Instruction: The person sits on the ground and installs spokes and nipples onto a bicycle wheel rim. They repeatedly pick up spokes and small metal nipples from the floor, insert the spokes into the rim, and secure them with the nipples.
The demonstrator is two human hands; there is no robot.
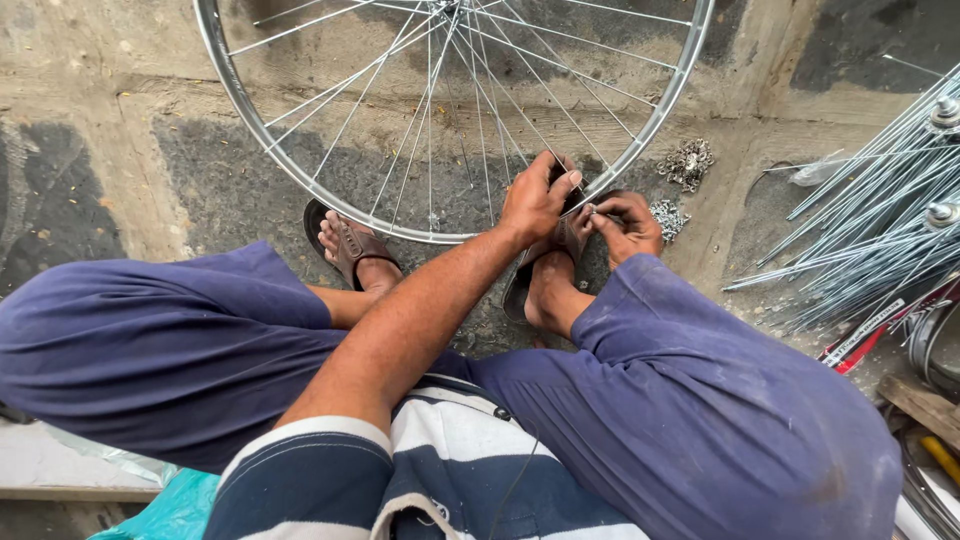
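A silver bicycle wheel rim (250, 120) with thin spokes stands upright on the concrete floor in front of me, between my sandalled feet. My left hand (538, 195) grips the lower right part of the rim. My right hand (627, 222) is just beside it, fingers pinched on a small metal piece at the rim's edge; what exactly it pinches is too small to tell. My knees in blue trousers frame the lower view.
Two small heaps of metal spoke nipples (686, 162) lie on the floor right of the rim. A bundle of loose spokes (870, 215) fans out at the right edge, with other rims and tools below it. A teal bag (165, 510) sits at bottom left.
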